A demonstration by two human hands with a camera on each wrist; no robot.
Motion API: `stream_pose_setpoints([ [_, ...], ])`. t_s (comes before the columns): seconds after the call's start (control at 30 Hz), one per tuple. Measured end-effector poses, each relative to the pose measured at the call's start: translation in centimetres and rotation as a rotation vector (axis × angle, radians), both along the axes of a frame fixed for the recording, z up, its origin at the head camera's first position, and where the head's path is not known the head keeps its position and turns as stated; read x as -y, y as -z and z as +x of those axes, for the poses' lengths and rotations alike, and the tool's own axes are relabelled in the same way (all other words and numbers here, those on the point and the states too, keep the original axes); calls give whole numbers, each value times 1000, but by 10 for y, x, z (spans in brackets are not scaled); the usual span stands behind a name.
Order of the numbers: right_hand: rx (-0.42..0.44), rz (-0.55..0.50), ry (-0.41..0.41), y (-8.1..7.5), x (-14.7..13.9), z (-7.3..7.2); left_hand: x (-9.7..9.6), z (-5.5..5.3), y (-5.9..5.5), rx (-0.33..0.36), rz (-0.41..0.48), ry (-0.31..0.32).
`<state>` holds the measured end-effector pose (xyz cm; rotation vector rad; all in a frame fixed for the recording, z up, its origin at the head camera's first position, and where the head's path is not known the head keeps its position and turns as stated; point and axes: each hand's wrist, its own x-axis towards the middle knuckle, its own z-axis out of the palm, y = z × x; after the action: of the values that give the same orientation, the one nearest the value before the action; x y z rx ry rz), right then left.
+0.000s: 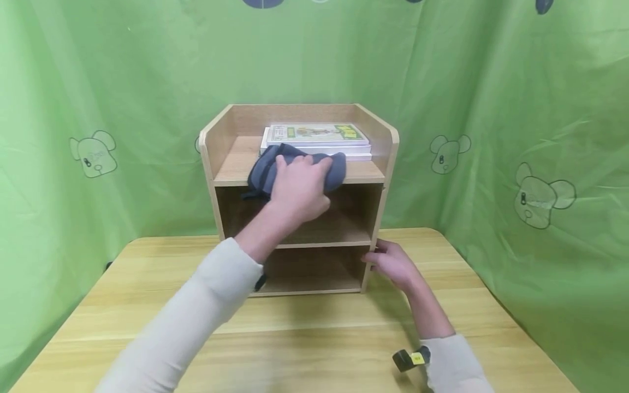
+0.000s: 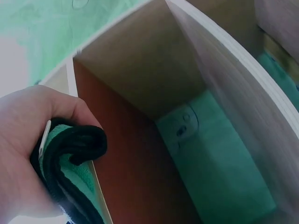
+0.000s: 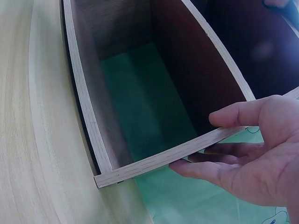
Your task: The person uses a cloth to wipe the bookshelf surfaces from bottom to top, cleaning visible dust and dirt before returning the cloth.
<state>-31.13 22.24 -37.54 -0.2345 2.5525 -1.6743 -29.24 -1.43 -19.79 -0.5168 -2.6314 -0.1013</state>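
Observation:
My left hand [image 1: 298, 188] grips a soft, folded blue-grey cloth item [image 1: 265, 170] at the front edge of the top shelf of a small wooden shelf unit [image 1: 297, 245]. The left wrist view shows the item's dark bound edges and paler lining [image 2: 70, 140]; its exact kind cannot be told. Lower down, my right hand [image 1: 393, 265] pinches the unit's right side panel. In the right wrist view, the thumb [image 3: 233, 114] lies on the inner side and the fingers [image 3: 201, 170] on the outer side of that panel.
A stack of books [image 1: 316, 136] lies on the top shelf, behind the cloth item. Raised side and back boards border that shelf. The unit stands on a wooden table [image 1: 304, 344], with green curtains [image 1: 147, 65] behind and at both sides.

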Motion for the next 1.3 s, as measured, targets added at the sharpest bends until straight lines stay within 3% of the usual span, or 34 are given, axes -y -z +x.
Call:
stream_pose_setpoints([
  [0.27, -3, 5, 1, 1, -2, -1, 52, 2, -3, 43, 85, -26],
  [0.43, -5, -2, -2, 1, -3, -2, 75, 2, -5, 58, 95, -23],
  [0.57, -7, 0, -6, 3, -3, -2, 77, 6, -4, 65, 103, -39],
  [0.8, -10, -3, -7, 7, -4, -3, 64, 18, 1, 22, 80, -126],
  [0.97, -13, -2, 1, 8, -4, -2, 65, 28, -1, 43, 67, -130],
  [1.17, -16, 10, -2, 5, -3, -1, 76, 34, -18, 111, 77, -51],
  [1.3, -18, 21, -8, 3, -2, -2, 83, 43, -48, 128, 161, 19],
])
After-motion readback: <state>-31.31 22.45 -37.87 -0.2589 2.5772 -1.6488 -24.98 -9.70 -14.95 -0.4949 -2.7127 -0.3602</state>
